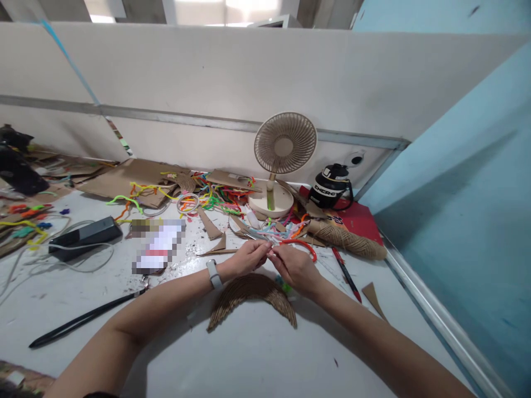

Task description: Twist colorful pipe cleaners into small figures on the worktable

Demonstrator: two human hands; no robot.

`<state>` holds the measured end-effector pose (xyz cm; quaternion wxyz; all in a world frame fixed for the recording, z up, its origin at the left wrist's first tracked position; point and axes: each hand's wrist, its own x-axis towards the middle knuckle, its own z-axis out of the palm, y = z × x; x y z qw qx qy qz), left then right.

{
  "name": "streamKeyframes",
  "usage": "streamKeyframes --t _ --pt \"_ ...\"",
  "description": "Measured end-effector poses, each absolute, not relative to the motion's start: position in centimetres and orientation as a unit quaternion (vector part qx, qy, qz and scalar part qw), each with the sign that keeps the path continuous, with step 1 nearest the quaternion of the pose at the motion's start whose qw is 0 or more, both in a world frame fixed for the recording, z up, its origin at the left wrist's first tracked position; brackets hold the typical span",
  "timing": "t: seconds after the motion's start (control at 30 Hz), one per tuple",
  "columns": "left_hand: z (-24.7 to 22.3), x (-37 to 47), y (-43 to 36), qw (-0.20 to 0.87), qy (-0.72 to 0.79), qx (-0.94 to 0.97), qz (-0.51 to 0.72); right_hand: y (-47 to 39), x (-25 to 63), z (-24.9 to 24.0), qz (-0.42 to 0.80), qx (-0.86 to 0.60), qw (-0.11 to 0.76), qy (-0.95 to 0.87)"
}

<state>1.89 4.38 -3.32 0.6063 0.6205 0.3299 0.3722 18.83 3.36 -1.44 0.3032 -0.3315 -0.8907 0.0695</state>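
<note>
My left hand [251, 257], with a pale band on its wrist, is closed, its fingertips pinched together. Close against it, my right hand [295, 268] is closed too, thumb pressed to the fingers. Whatever they hold between them is too small to make out. Just below the hands a brown arched piece [253, 290] covered in rows of cord lies on the white table [249, 359]. Red-handled scissors [309, 247] lie behind my right hand, partly hidden by it. Small green and blue bits [284, 284] show beneath that hand.
A fan [285, 145] stands behind the hands, with coloured pipe cleaners [215, 200] and cardboard [124, 179] around it. At right are a twine roll [348, 239], a black jug [329, 187] and a pen [347, 275]. A phone [160, 247] and black box [85, 237] lie left.
</note>
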Motion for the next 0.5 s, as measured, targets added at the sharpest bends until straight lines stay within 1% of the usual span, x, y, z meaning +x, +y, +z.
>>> streamKeyframes --t 0.1,0.2,0.5 --pt "-3.3 2.2 4.2 0.594 0.332 0.617 0.395 3.5 18.8 -2.0 0.032 -0.319 0.31 -0.895" --pt "-3.3 2.5 4.0 0.574 0.342 0.617 0.416 3.4 18.9 -2.5 -0.006 -0.328 0.297 -0.897" --pt "-4.0 2.8 3.8 0.537 0.369 0.62 0.438 3.4 18.9 -3.3 -0.113 -0.297 0.3 -0.899"
